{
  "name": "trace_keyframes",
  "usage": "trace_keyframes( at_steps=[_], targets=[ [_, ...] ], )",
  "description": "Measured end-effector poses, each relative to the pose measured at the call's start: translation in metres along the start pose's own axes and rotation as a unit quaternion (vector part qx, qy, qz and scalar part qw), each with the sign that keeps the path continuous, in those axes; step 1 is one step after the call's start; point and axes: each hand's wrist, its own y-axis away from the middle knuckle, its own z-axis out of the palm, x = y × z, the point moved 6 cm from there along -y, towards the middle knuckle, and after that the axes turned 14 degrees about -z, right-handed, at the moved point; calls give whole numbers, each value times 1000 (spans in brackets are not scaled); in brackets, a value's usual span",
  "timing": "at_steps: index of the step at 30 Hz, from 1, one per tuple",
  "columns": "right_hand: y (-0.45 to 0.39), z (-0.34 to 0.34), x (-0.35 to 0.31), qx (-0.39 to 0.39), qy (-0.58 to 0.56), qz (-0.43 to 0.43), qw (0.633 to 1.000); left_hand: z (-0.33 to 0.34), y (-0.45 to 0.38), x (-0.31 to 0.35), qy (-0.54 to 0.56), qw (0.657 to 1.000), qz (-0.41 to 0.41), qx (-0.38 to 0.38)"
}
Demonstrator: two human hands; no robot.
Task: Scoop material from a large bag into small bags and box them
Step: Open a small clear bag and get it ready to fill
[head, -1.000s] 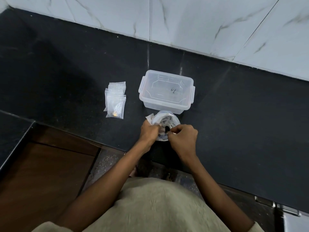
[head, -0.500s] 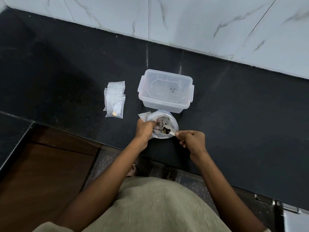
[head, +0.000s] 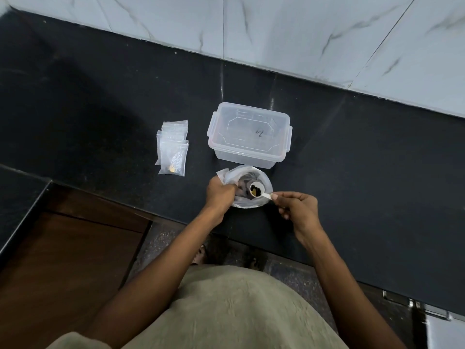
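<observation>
From my feed, the black speckled stone counter (head: pixel 100 109) fills most of the frame, with white marble-veined wall tiles (head: pixel 302 34) across the top and a brown wooden panel (head: pixel 63 260) at the lower left. Next in size is the clear rectangular plastic box (head: pixel 249 134), sitting open-topped just above centre; a small dark scribble shows through it, but I cannot read it. Directly below the box, nearly touching its near wall, stands the large translucent white plastic bag (head: pixel 245 185), its mouth rolled open and dark, lumpy material inside; I cannot make out what the pieces are. To the left of centre, well apart from the bag, lies an overlapping stack of small clear zip bags (head: pixel 173 149); the front one has a little yellowish and pale content in its lower corner, and I cannot count those underneath. My view of the left hand (head: pixel 220 193) shows its fingers curled around the bag's left rim, gripping the plastic and hiding that part of it. The right hand (head: pixel 294 207) pinches the handle of a small white plastic scoop (head: pixel 258 190) between thumb and forefinger; its round bowl hangs over the bag's mouth, holding a few dark and yellowish bits.
</observation>
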Motion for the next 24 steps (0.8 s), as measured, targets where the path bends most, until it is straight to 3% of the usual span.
trace_keyframes(
  at_steps=[4, 8, 10, 18, 24],
  targets=[
    [5, -5, -13, 33, 141, -93, 985, 3, -8, -6, -9, 1000, -10, -5],
    [13, 10, -37, 18, 326, -256, 910, 3, -11, -8, -33, 999, -9, 6],
    [17, 19, -40, 9, 366, -292, 883, 5, -9, -5, -40, 999, -4, -7],
    [17, 29, -44, -12, 392, -294, 872, 2, -5, 9, 34, 994, 11, -106],
    [13, 33, -44, -19, 393, -289, 873, -23, -10, 20, 89, 996, 0, -16]
  ],
)
